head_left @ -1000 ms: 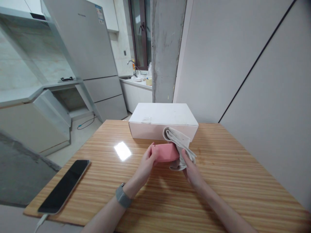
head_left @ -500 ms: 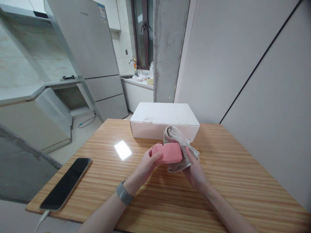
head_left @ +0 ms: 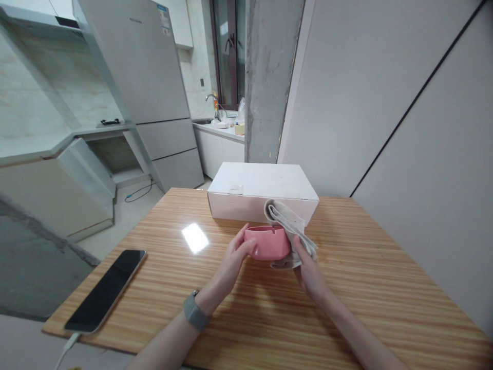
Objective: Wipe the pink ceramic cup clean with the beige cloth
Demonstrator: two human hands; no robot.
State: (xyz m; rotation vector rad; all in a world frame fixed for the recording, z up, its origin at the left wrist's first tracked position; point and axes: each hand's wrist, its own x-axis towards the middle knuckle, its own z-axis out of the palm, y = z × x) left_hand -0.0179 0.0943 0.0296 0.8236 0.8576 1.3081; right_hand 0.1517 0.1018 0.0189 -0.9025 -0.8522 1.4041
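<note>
Along the bottom of the frame, two bare arms reach up over a striped wood table [head_left: 385, 293]. A gray band [head_left: 195, 311] goes around the left wrist. At the lower left lies a black phone [head_left: 106, 292] with a white cord [head_left: 69, 343] in its end.

Near the middle of the frame, the left hand [head_left: 234, 257] pinches the left end of a pink dish [head_left: 269, 245], thumb on the near side and fingers behind. So the dish sits just to the right of that hand. Its long way runs from left to right, and its rim has a small notch. It looks held up off the table.

The right hand [head_left: 307, 270] comes from the lower right. It pinches a folded gray cloth [head_left: 287, 217], thumb on top; its other fingers are mostly hidden. The cloth is between this hand and the dish, and seems to touch the dish's right end. The left hand is the nearer one, right on the dish.

Behind the cloth sits a long white box [head_left: 262, 181]. Far off, at the upper left, stands a tall fridge [head_left: 150, 72].
</note>
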